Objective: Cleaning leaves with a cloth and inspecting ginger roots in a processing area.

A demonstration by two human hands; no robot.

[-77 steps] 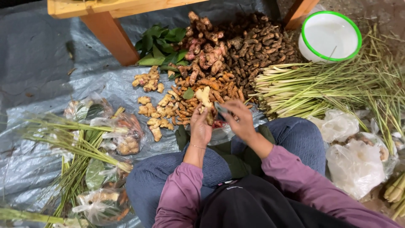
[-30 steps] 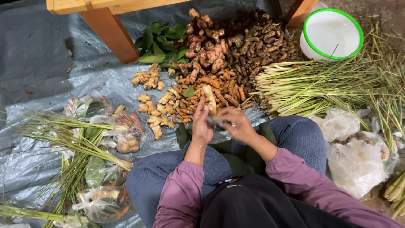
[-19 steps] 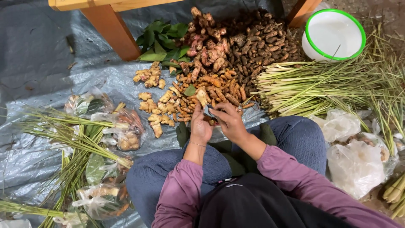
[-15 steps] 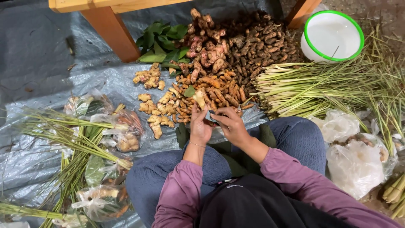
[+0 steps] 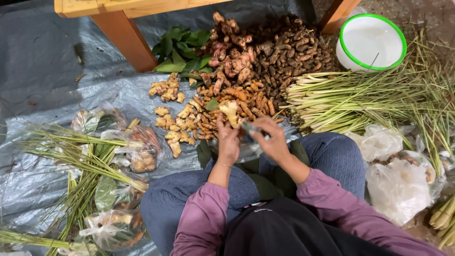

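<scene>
Head view, looking down on a seated person's lap and a grey plastic sheet (image 5: 57, 71) spread on the ground.

Left hand (image 5: 229, 142): fingers closed around a pale, knobbly ginger piece (image 5: 230, 110), which stands up out of the fist just above the knees, at the near edge of the root piles.

Right hand (image 5: 270, 138): fingers pinched on a small knife (image 5: 248, 128), its blade pointing toward the ginger piece; whether the blade touches it cannot be told.

Roots, ahead of the hands: a heap of orange turmeric (image 5: 237, 97); loose pale ginger knobs (image 5: 176, 124) to its left; a pinkish galangal pile (image 5: 232, 61) behind it; a dark brown root heap (image 5: 289, 52) to the right of that. Green leaves (image 5: 180, 47) lie at the back, beside a wooden table leg (image 5: 124, 40).

Right side: a lemongrass bundle (image 5: 350, 97) laid lengthwise, cut ends toward the roots; a white bowl with green rim (image 5: 370, 41) behind it; white plastic bags (image 5: 398, 185) near the right knee.

Left side: clear bags filled with mixed roots and leaves (image 5: 135, 149), lying among loose lemongrass stalks (image 5: 71, 151).

Clothing: blue jeans (image 5: 170, 204) and mauve sleeves (image 5: 201, 215).
</scene>
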